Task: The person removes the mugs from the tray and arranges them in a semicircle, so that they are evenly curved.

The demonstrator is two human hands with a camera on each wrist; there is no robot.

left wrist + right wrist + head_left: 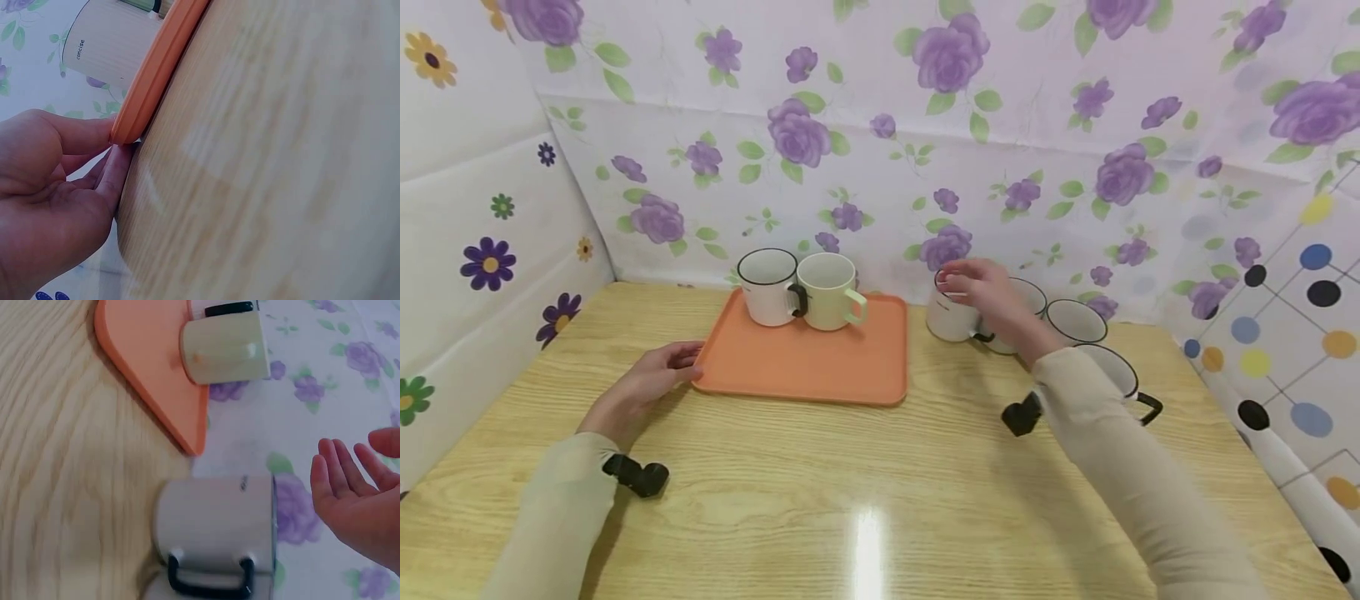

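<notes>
From the head camera I see a pale wood-grain counter [865, 483] walled in by floral-print sheeting with purple roses [925, 150] behind and spotted panels at both sides. My left hand [640, 387] rests at the near-left corner of the flat orange plastic tray [808, 362], which carries a white mug with a black handle [767, 287] and a cream mug with a pale green handle [829, 292]. My right hand [988, 292] hovers over the rim of a white ceramic mug with a black handle [949, 317] standing on the counter just right of the tray, with other mugs behind it. The left wrist view shows fingers [115, 172] touching the tray's edge [156, 69], that grip relaxed. The right wrist view shows the white mug [215, 525] upright beside the tray corner, the grip [359, 494] wide, fingers straight, holding nothing.
</notes>
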